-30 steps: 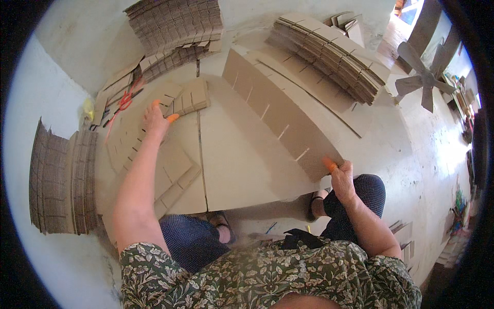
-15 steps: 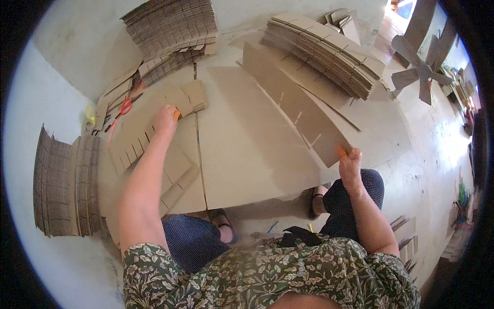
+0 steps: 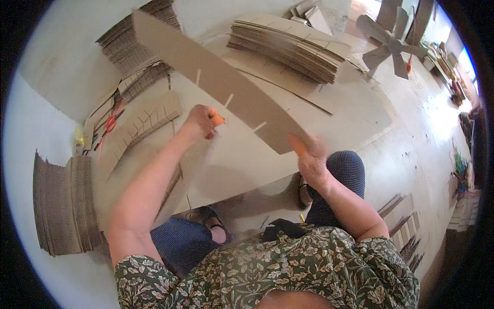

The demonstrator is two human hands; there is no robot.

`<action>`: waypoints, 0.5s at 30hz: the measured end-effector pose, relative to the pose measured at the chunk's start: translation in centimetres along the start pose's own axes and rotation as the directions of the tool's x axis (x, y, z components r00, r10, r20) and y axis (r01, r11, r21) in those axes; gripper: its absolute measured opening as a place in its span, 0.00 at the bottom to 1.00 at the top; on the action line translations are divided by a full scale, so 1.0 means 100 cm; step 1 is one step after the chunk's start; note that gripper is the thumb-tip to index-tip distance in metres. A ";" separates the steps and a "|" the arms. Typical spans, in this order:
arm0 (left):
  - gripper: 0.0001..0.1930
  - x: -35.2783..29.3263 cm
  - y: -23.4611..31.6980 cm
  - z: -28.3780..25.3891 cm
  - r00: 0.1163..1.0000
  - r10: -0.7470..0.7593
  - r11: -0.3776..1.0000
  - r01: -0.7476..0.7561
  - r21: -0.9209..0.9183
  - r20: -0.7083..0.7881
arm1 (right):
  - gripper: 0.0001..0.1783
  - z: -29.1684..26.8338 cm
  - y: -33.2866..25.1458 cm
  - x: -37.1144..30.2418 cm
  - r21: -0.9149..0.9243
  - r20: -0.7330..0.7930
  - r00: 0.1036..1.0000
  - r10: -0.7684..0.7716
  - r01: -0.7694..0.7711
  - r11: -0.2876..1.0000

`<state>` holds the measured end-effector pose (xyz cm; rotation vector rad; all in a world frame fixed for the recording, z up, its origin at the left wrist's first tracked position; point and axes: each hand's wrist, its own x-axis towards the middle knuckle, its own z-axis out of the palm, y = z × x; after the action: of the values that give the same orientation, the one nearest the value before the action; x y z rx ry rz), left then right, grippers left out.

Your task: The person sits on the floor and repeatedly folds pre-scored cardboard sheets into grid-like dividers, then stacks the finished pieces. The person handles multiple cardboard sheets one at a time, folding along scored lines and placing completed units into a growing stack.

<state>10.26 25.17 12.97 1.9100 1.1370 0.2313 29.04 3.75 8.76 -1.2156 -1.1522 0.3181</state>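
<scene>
My right hand [image 3: 313,154] is closed on the near end of a long brown slotted cardboard strip [image 3: 221,85], which slants up to the far left. Several short slits show along the strip's lower edge. Left of it, my left hand [image 3: 200,123] is closed, with orange coverings on its fingertips. A blurred cardboard strip [image 3: 191,164] hangs from this hand, running down beside my left forearm. Orange also shows at the fingers of my right hand. Beyond my left forearm, a fan of slotted cardboard pieces [image 3: 149,116] lies on the pale work surface [image 3: 231,172].
A stack of slotted strips [image 3: 288,49] lies at the far side. Another stack [image 3: 123,46] is at the far left, partly behind the raised strip. More cardboard [image 3: 64,203] stands at the left wall. Red-handled scissors [image 3: 109,125] lie nearby. A fan [image 3: 393,46] stands at the right.
My right hand has moved left, raising the long strip and swinging its far end left. My left hand has come right off the slotted pieces, drawing a cardboard strip with it. The view has shifted.
</scene>
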 end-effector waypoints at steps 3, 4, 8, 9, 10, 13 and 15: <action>0.10 0.004 0.001 0.035 0.992 0.034 0.996 -0.024 -0.084 0.122 | 0.03 0.003 0.007 0.002 -0.073 0.038 0.997 -0.066 0.068 0.995; 0.10 0.002 0.006 0.043 0.986 0.071 0.994 -0.056 -0.095 0.154 | 0.01 0.002 0.013 0.002 -0.151 0.023 0.999 -0.036 0.039 0.988; 0.09 -0.007 0.018 0.063 0.981 0.024 0.988 0.006 -0.155 0.194 | 0.03 -0.009 0.016 -0.001 -0.267 0.031 0.998 -0.054 0.060 0.962; 0.09 -0.008 0.019 0.065 0.982 0.014 0.986 0.018 -0.166 0.189 | 0.03 -0.014 0.021 -0.003 -0.298 0.070 0.995 -0.074 0.092 0.950; 0.09 -0.010 0.023 0.066 0.979 0.010 0.987 0.023 -0.158 0.206 | 0.04 -0.016 0.022 -0.002 -0.291 0.074 0.996 -0.048 0.068 0.954; 0.09 -0.014 0.026 0.066 0.976 0.046 0.993 -0.022 -0.117 0.212 | 0.05 -0.015 0.019 0.001 -0.191 0.030 0.992 0.121 -0.114 0.975; 0.09 -0.008 0.013 0.065 0.978 0.134 0.990 -0.125 -0.064 0.160 | 0.05 -0.012 0.017 0.003 -0.143 0.007 0.998 0.059 -0.058 0.988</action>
<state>14.11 20.44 10.24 1.9192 0.8904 0.1703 30.80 3.92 7.54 -1.3762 -1.1658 0.2906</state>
